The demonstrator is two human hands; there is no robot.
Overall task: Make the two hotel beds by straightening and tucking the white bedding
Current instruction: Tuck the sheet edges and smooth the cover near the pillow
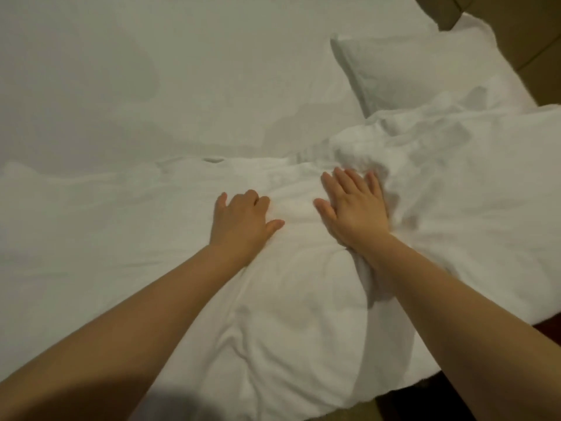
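On sheet (121, 71), duvet (288, 284) edge left-to-right

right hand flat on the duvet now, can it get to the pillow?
Probably yes. The right hand lies flat on the duvet, the pillow sits beyond it, and only rumpled duvet lies between.

The white duvet (288, 299) covers the near part of the bed, puffy and creased, with deep folds running down its middle and its lower right part hanging over the mattress edge. Its upper edge runs unevenly across the bed from the left and rises on the right into a crumpled heap that overlaps the near end of the white pillow (409, 62), which lies flat and slightly wrinkled at the far right corner. Beyond the duvet, the white sheet (151, 86) lies bare and mostly smooth, with only faint ripples near the duvet's edge.
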